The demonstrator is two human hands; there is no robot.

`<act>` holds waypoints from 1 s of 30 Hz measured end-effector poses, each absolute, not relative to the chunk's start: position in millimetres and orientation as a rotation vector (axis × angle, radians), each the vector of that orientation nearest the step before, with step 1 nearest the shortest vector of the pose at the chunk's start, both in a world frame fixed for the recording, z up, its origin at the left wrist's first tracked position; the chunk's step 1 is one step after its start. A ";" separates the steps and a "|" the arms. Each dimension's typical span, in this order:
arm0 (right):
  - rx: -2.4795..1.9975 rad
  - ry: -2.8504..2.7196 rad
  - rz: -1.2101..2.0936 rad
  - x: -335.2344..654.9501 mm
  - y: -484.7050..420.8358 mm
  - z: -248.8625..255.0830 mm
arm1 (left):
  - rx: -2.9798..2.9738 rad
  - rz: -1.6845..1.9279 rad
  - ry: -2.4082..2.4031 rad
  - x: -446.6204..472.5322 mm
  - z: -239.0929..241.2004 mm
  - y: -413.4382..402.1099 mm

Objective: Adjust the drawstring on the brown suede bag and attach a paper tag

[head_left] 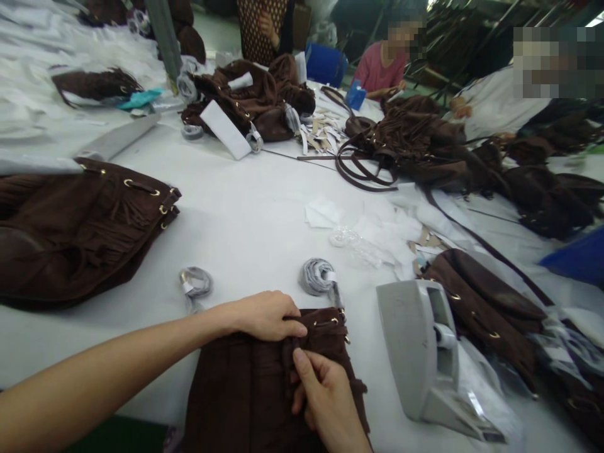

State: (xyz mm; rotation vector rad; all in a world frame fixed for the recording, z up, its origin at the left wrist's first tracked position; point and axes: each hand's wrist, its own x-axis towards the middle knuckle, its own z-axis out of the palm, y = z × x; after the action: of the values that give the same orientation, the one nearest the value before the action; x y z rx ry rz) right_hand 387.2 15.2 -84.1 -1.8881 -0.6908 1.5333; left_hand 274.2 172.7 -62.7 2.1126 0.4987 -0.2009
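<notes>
Observed from beside the white table (264,214): a brown bag (226,390) lay flat in the near middle, its top edge pointing to the far side, its near end out of view.

Risks, my judgement. (1) The gathered material under the fingers was dark on dark and looked soft; a loose pinch could have let it slip or crease. (2) A plastic-wrapped coil (316,277) sat just beyond the top edge, a wrapped tail reaching down toward the bag's right corner, seemingly joined there. A sharp pull on the bag could have dragged or unwound it. (3) The grey dispenser (410,352) stood just to the right; a wide swing of the right elbow or a slide of the bag could have knocked it.

Hands. Left hand (271,316): mostly closed at the top edge, thumb laid along the near side, fingers bent over, holding the bag; some fingertips hidden. Right hand (325,390): nearer and to the right, thumb and forefinger closed together on a fold of the bag, other fingers loosely curled. Thumbs close together, the right one nearer. Exact piece pinched: could not tell.
</notes>
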 end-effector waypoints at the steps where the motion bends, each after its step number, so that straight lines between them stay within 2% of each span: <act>1: -1.877 -0.695 1.521 387.0 16.5 -84.6 | 2.117 -0.173 0.487 274.4 -64.1 170.8; 10: -1.778 -0.689 1.452 379.0 33.6 -78.1 | 2.082 -0.075 0.724 273.1 -74.4 156.5; 18: -1.730 -0.553 1.486 369.1 22.8 -77.9 | 2.059 -0.016 0.749 270.2 -85.1 154.0; 30: -1.864 -0.896 1.354 359.2 14.0 -81.4 | 1.989 -0.082 0.657 272.1 -86.0 164.5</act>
State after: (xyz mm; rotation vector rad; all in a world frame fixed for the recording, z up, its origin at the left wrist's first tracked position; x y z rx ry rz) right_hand 359.2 14.0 -81.4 -1.8639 -0.8956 1.3537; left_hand 272.1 164.5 -86.0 1.9886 0.6566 -0.0820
